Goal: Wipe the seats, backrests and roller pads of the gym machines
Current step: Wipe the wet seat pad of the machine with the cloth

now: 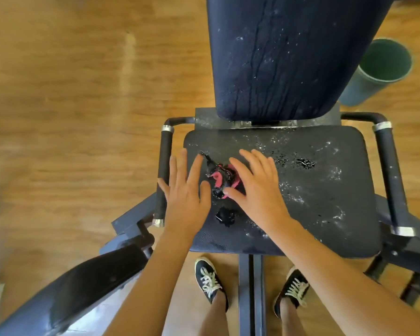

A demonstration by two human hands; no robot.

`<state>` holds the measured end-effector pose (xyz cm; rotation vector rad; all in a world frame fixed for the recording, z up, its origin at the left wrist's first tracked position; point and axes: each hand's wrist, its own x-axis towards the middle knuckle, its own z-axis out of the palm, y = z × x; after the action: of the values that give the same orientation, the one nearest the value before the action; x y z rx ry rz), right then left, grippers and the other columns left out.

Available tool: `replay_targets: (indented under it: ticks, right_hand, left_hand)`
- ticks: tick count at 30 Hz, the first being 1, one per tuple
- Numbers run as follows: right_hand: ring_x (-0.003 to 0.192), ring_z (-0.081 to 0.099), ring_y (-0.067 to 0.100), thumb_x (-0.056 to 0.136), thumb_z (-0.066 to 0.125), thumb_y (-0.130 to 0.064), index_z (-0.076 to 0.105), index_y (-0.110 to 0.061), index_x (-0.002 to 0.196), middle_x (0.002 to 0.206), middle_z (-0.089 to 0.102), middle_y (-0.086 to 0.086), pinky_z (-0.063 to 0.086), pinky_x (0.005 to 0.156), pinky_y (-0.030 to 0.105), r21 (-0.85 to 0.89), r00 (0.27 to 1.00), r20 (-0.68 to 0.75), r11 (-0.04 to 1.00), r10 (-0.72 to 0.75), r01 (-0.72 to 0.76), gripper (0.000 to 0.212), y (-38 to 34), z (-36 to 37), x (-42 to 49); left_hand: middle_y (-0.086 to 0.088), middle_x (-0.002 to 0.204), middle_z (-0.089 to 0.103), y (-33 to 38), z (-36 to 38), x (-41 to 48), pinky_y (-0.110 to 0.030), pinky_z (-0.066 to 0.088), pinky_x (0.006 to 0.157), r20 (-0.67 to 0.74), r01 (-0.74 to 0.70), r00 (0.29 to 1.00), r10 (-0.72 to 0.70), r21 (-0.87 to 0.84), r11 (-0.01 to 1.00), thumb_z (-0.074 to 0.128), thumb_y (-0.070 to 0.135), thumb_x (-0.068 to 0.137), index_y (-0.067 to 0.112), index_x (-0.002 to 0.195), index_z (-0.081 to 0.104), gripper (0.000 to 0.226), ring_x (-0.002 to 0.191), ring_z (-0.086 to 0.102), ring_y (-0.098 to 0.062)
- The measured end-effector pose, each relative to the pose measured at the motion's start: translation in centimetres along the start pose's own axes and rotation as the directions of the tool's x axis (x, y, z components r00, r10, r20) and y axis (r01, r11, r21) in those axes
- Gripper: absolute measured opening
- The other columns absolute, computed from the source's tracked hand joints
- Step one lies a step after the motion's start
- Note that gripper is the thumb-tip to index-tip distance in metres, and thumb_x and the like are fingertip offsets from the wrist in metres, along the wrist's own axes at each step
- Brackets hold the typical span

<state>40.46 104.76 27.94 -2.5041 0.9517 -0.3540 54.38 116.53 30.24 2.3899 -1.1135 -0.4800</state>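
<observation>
Standing over the machine's seat, wetted but not yet wiped, to judge by the droplets and small puddles scattered across its black surface; wetted likewise on the backrest, with streaks running down and no dry swath to be seen. Lying crumpled on the seat's left part, between the two hands, a pink and black cloth. Spread flat with straight fingers, the left hand; released, gripping nothing, just left of the cloth near the seat's edge and the left handle. Spread flat likewise, the right hand; released, thumb against the cloth's edge, no finger curled round it. Probably about to gather or press the cloth for a first pass. Left to do, as far as can be judged: the whole seat, the whole backrest and the dark pad at lower left; no roller pads or other machines in view. Standing beside the backrest on the wooden floor, a green bin.
</observation>
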Motion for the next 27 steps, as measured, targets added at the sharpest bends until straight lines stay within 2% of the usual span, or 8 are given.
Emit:
replay_targets:
  ticks: [5, 8, 11, 15, 18, 20, 23, 27]
  right_hand:
    - [0.149, 0.030, 0.032, 0.096, 0.063, -0.043, 0.052, -0.012, 0.146, 0.155, 0.044, 0.010, 0.022, 0.122, 0.060, -0.096, 0.999, 0.044, 0.995, 0.010, -0.006, 0.060, 3.5, -1.4, -1.3]
    - [0.147, 0.033, 0.034, 0.099, 0.061, -0.034, 0.055, -0.010, 0.143, 0.152, 0.047, 0.012, 0.026, 0.120, 0.061, -0.147, 0.999, 0.040, 0.989, 0.023, -0.017, 0.051, 5.1, -1.6, -1.5]
    - [0.146, 0.034, 0.033, 0.099, 0.062, -0.028, 0.057, -0.011, 0.141, 0.150, 0.049, 0.012, 0.028, 0.119, 0.061, -0.173, 0.999, 0.032, 0.985, 0.020, -0.015, 0.046, 6.2, -1.7, -1.8]
    - [0.145, 0.035, 0.034, 0.102, 0.055, -0.027, 0.060, -0.012, 0.137, 0.150, 0.049, 0.012, 0.027, 0.119, 0.059, -0.192, 1.000, 0.027, 0.981, 0.006, -0.001, 0.038, 7.6, -1.5, -2.1]
    - [0.145, 0.034, 0.034, 0.101, 0.046, -0.031, 0.061, -0.013, 0.134, 0.150, 0.048, 0.012, 0.024, 0.120, 0.059, -0.200, 0.999, 0.037, 0.980, 0.007, 0.000, 0.040, 8.5, -1.4, -2.3]
    - [0.146, 0.034, 0.035, 0.101, 0.045, -0.031, 0.061, -0.013, 0.133, 0.150, 0.047, 0.012, 0.022, 0.120, 0.059, -0.195, 0.999, 0.038, 0.981, 0.008, 0.000, 0.040, 8.9, -1.2, -2.4]
    - [0.146, 0.034, 0.035, 0.101, 0.045, -0.030, 0.062, -0.013, 0.131, 0.150, 0.048, 0.013, 0.022, 0.121, 0.060, -0.184, 1.000, 0.025, 0.983, -0.006, 0.011, 0.039, 9.0, -1.1, -2.3]
    - [0.145, 0.037, 0.034, 0.101, 0.043, -0.029, 0.063, -0.012, 0.132, 0.150, 0.049, 0.013, 0.024, 0.120, 0.061, -0.182, 0.997, 0.025, 0.980, -0.071, 0.075, 0.041, 8.0, -0.7, -1.6]
  left_hand:
    - [0.002, 0.171, 0.012, 2.8, 1.7, -0.4, -0.063, 0.002, 0.123, -0.110, -0.069, 0.992, 0.054, -0.141, 0.988, 0.044, 0.015, 0.103, 0.020, 0.149, 0.040, 0.046, 0.159, -0.003, -0.016]
    - [-0.002, 0.170, 0.017, 3.6, 3.7, -0.3, -0.068, 0.008, 0.119, -0.037, -0.226, 0.974, 0.225, -0.017, 0.974, 0.041, 0.027, 0.107, 0.024, 0.148, 0.042, 0.041, 0.159, 0.001, -0.022]
    - [-0.007, 0.170, 0.020, 4.2, 5.5, 0.2, -0.070, 0.013, 0.117, 0.070, -0.288, 0.957, 0.281, 0.130, 0.949, 0.037, 0.041, 0.105, 0.024, 0.150, 0.044, 0.048, 0.158, 0.006, -0.027]
    - [-0.010, 0.154, 0.040, 4.5, 6.4, 1.4, -0.071, 0.025, 0.114, 0.063, -0.236, 0.972, 0.228, 0.208, 0.949, 0.052, 0.028, 0.103, 0.023, 0.147, 0.046, 0.045, 0.150, 0.028, -0.031]
    - [-0.011, 0.132, 0.052, 3.8, 5.8, 2.3, -0.069, 0.039, 0.107, -0.017, -0.187, 0.981, 0.195, 0.208, 0.960, 0.064, 0.024, 0.099, 0.021, 0.141, 0.054, 0.043, 0.122, 0.051, -0.032]
    - [-0.012, 0.122, 0.053, 3.0, 5.0, 3.0, -0.060, 0.049, 0.098, -0.068, -0.174, 0.980, 0.189, 0.184, 0.968, 0.068, 0.027, 0.098, 0.018, 0.135, 0.058, 0.039, 0.108, 0.051, -0.032]
    - [-0.009, 0.110, 0.050, 2.2, 3.5, 4.2, -0.051, 0.051, 0.083, -0.102, -0.129, 0.985, 0.139, 0.097, 0.987, 0.066, 0.031, 0.099, 0.018, 0.126, 0.060, 0.031, 0.095, 0.051, -0.031]
    - [-0.003, 0.101, 0.056, 1.5, 1.7, 6.2, -0.042, 0.048, 0.080, -0.088, 0.069, 0.993, -0.078, -0.101, 0.992, 0.063, 0.044, 0.099, 0.023, 0.119, 0.061, 0.028, 0.089, 0.057, -0.027]
